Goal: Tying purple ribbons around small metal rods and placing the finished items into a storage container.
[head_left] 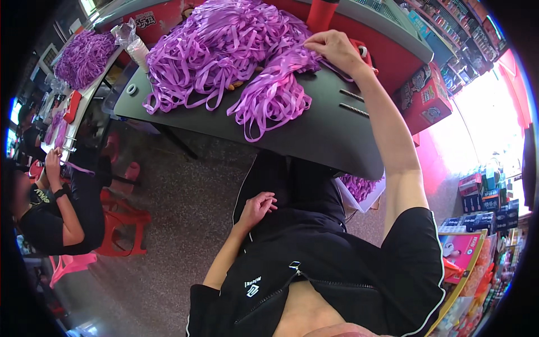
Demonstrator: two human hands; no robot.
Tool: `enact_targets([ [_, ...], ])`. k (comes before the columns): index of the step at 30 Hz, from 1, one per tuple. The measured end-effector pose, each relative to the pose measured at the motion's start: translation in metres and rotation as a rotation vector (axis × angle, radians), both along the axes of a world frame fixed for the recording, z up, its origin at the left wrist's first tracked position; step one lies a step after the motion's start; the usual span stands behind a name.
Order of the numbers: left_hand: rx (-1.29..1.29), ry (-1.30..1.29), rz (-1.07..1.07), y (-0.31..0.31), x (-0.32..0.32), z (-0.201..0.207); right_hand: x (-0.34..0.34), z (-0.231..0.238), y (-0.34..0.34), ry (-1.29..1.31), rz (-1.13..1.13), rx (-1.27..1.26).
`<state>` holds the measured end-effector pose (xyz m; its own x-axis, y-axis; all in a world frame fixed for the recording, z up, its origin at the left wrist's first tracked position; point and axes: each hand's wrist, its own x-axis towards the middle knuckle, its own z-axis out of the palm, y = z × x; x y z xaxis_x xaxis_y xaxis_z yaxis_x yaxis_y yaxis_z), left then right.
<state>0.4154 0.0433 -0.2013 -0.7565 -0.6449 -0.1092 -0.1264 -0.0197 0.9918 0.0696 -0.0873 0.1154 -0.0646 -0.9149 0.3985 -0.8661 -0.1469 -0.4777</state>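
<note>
Purple ribbon bunch [275, 92] in right hand [334, 48], on dark table [331, 132]

The right hand [339, 51] pinches the upper end of a purple ribbon bundle [275, 100], just beside a large ribbon heap [210, 48] on the dark counter [331, 137]. The left hand [259, 208] rests by the lap, fingers loosely curled. Two thin rods [353, 109] lie right of the bundle. At left, a co-worker [67, 210] sits on a red stool [126, 227].
</note>
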Motion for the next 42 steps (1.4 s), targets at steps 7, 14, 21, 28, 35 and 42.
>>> enact_targets([
  [7, 0.057, -0.048, -0.021, 0.003, -0.004, 0.015, -0.008, 0.063, 0.036, -0.418, -0.019, -0.303],
  [14, 0.019, 0.032, -0.219, -0.006, -0.023, 0.122, -0.008, 0.101, 0.16, -1.369, 0.477, -0.181],
  [21, -0.605, 0.437, -0.067, 0.012, -0.084, 0.273, -0.011, 0.076, 0.256, -1.029, 0.356, 0.022],
  [28, -1.033, 0.306, 0.123, -0.082, -0.182, 0.301, -0.021, 0.038, 0.299, -1.091, 0.211, 0.019],
  [35, -1.357, 0.202, -0.665, -0.108, -0.258, 0.258, -0.024, 0.013, 0.315, -1.2, 0.369, -0.044],
  [42, -1.376, 0.049, -0.82, -0.09, -0.272, 0.248, -0.018, 0.009, 0.327, -1.199, 0.707, -0.234],
])
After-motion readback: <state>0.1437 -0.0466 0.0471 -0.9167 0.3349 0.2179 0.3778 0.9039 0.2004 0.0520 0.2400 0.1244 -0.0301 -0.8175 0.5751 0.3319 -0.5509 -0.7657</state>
